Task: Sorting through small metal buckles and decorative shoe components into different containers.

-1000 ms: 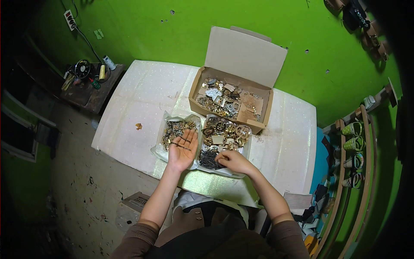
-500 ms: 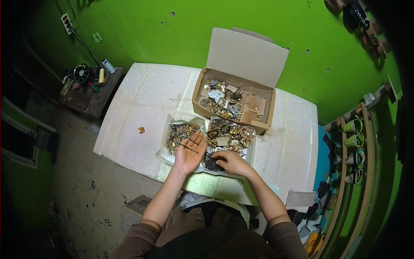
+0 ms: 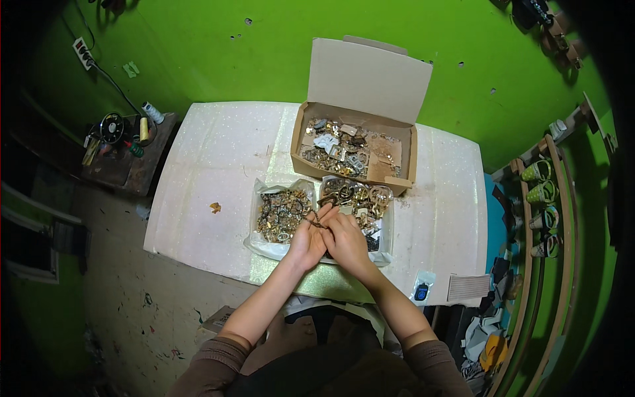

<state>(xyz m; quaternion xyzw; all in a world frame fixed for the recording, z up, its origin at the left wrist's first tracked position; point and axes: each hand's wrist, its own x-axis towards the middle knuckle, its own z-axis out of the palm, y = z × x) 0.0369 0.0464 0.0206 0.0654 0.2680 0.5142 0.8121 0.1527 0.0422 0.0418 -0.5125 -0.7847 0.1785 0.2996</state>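
Note:
My left hand (image 3: pixel 308 245) is palm up and slightly cupped over the gap between two plastic-lined trays. Thin dark strips (image 3: pixel 316 223) rest across its palm and fingers; their exact kind is too small to tell. Against it leans my right hand (image 3: pixel 348 243), back upward, its bent fingers closed at the left fingers. Whatever its fingertips grip is hidden. The left tray (image 3: pixel 253 233) contains many small metal fittings (image 3: pixel 278 212) in gold, silver and dark tones. Buckles and rings (image 3: pixel 360 196) fill the right tray (image 3: pixel 389 231), with small black pieces (image 3: pixel 373 243) partly behind my right hand.
An open cardboard box (image 3: pixel 354 173) of mixed fittings stands behind the trays on the white sparkly tabletop (image 3: pixel 205 165). A brown scrap (image 3: pixel 215 208) lies at left. Near the right edge are a small bagged dark item (image 3: pixel 421 288) and a ribbed pad (image 3: pixel 468 287). Shoes hang on a rack (image 3: pixel 562 218).
My right hand has lifted from the black pieces and moved left to my left hand. The left hand has shifted right and cupped slightly. The view has shifted, bringing the bagged item into sight.

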